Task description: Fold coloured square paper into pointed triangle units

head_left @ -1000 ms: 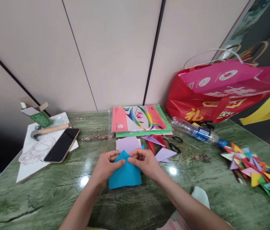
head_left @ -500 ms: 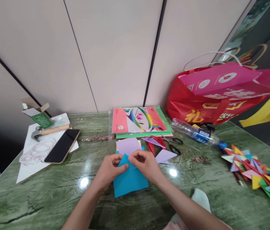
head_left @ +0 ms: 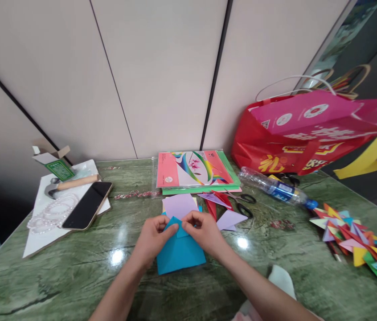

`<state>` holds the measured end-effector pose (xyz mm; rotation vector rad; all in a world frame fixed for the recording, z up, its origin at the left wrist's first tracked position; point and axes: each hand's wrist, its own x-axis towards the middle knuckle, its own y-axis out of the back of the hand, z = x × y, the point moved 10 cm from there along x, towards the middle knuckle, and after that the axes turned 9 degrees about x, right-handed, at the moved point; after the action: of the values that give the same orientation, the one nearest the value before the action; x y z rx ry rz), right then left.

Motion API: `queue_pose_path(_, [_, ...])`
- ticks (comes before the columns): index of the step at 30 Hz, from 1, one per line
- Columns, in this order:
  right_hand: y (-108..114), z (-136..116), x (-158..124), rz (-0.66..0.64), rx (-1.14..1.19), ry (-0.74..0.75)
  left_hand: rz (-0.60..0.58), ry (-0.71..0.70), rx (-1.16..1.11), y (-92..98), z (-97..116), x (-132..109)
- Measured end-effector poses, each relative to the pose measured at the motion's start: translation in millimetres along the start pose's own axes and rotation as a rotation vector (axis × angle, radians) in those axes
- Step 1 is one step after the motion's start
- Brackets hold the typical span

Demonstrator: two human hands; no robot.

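Both hands, left hand [head_left: 153, 238] and right hand [head_left: 204, 232], fingertips pinching matte blue paper [head_left: 180, 252] on glossy green marble table [head_left: 75, 272].

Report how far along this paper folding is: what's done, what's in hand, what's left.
Done: a row of folded colourful paper pieces lies at the right of the green table. In hand: the left hand and right hand pinch the top of a blue sheet, its upper corners already folded to a point. Left: loose lilac sheets and a pack of coloured paper behind it lie unfolded.
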<state>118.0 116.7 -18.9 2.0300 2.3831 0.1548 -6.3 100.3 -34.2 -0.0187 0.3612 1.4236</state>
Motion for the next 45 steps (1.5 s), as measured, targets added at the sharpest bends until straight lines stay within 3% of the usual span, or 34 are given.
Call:
queue_pose_path(9, [4,7,3,0.006,0.003,-0.035,0.088,0.006,-0.031,20.2,4,0])
queue_pose_path(16, [12,16,5,0.064,0.12,-0.087,0.327,0.004,-0.258,69.3,4,2])
queue_pose_path(23, [16,11,4,0.116,0.279,-0.077,0.173,0.053,-0.205,42.2,-4,6])
queue_pose_path(28, [11,2,3,0.076,0.226,-0.011,0.094,0.061,-0.184,24.3,-4,4])
queue_pose_path(32, [4,2,1,0.016,0.139,0.003,0.068,0.084,-0.191,19.2,-4,3])
queue_pose_path(38, [10,1,1,0.055,0.098,0.021,0.105,0.042,-0.182,24.5,0,4])
queue_pose_path(45, [10,2,0,0.066,0.085,0.021,0.033,0.064,-0.201,16.7,-2,4])
